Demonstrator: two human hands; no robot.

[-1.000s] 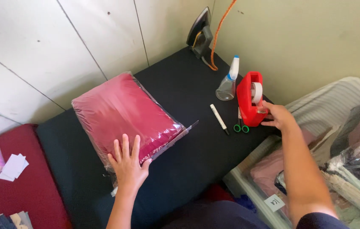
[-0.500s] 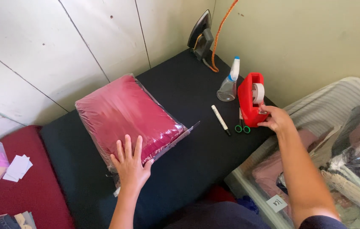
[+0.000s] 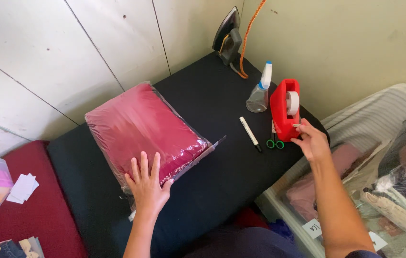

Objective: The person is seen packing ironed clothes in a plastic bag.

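Note:
A folded dark red garment in a clear plastic bag (image 3: 141,129) lies on the black padded table (image 3: 222,162). My left hand (image 3: 146,184) rests flat on the bag's near corner, fingers spread. My right hand (image 3: 312,141) is at the front of the red tape dispenser (image 3: 285,109), with thumb and forefinger pinched on the end of the tape. A white marker (image 3: 250,134) and green-handled scissors (image 3: 274,142) lie just left of that hand.
A spray bottle (image 3: 260,91) and an iron (image 3: 228,36) with an orange cord stand at the table's far end. A clear bin (image 3: 384,191) of bagged clothes sits to the right. A dark red surface (image 3: 36,220) with white cards and a plastic box lies to the left.
My right hand has drawn slightly back from the dispenser, pinching the tape end. My left hand stays flat on the bag. The view has shifted a little.

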